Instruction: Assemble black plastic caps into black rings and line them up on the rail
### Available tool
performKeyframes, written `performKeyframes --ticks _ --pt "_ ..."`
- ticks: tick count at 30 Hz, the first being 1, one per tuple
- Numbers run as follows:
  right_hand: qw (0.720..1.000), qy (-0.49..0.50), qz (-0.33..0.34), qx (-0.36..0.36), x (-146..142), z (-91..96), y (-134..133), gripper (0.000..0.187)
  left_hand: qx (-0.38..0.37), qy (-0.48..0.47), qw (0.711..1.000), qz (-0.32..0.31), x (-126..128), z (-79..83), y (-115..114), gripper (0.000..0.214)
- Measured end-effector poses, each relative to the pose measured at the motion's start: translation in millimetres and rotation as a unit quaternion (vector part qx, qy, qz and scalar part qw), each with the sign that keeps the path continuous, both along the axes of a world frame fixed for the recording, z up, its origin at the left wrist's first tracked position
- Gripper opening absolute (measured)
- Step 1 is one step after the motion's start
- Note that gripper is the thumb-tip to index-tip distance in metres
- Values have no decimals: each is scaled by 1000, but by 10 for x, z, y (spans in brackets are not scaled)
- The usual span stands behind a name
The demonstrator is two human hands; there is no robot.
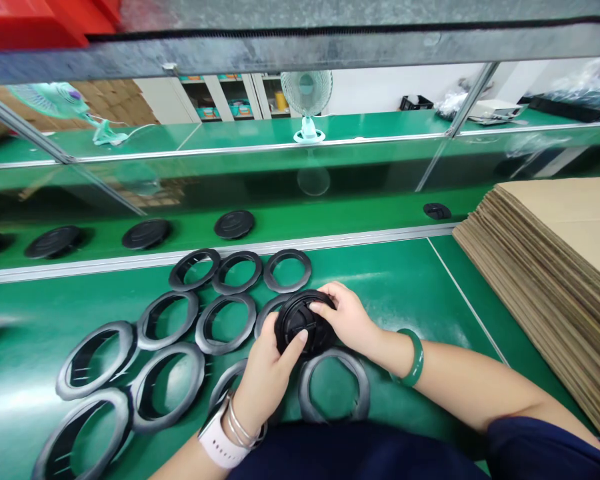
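Both my hands grip one round black plastic cap just above the green table. My left hand holds its near edge, thumb on top; a white watch and silver bangles sit on that wrist. My right hand closes on the far right edge, with a green bangle on its wrist. Several grey-black plastic rings lie flat in rows to the left and under my hands, one ring directly below the cap.
Several black caps lie on the conveyor belt beyond a metal rail. A tall stack of flat cardboard fills the right side. A small fan stands on the far shelf, another fan at the left.
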State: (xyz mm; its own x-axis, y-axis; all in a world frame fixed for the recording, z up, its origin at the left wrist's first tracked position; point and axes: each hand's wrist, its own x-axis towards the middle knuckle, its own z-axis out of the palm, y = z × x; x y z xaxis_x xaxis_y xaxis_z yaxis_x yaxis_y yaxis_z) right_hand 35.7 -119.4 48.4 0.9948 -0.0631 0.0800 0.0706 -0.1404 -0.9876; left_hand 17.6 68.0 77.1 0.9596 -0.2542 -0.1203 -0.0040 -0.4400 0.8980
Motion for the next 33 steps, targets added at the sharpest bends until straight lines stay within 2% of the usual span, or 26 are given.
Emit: performKeyframes --ticks 3,5,7,11,15,17,19,21,23,24,26,28,31,33 --pt "992 35 111 57 -1 73 -72 29 -16 -7 1000 20 7 17 9 35" --pt "982 52 159 83 -7 114 -110 45 -30 -12 999 27 11 27 13 32" --pt "982 57 158 86 -18 128 -119 49 -41 -15 999 28 11 27 12 30" --pt "988 64 122 64 -63 116 -69 42 -46 -18 998 25 -2 -1 16 30" --pt "995 66 76 12 -111 110 -9 35 -13 -17 999 24 -5 -27 23 31" --pt "995 64 74 18 -94 99 -6 35 -3 -19 999 27 -4 -27 13 31" --pt "991 65 94 62 -23 78 -40 39 -36 -13 999 22 -5 -21 -4 36" --pt "984 67 86 141 104 49 -127 44 -109 14 994 7 -5 -9 -10 45" --pt "969 63 27 238 270 9 -270 47 -161 29 987 5 9 10 11 51" --pt "958 57 -11 281 357 -16 -357 48 -155 20 988 9 25 26 33 50" --pt "936 45 -72 342 519 -73 -538 49 -71 -36 997 11 83 72 83 44" --pt "916 43 -118 381 645 -134 -690 48 56 -120 991 -13 178 142 105 38" --pt "891 54 -159 423 749 -208 -804 39 216 -222 948 -73 392 257 -6 36" --pt "880 56 -167 441 775 -235 -817 28 295 -234 921 -101 577 303 -189 35"
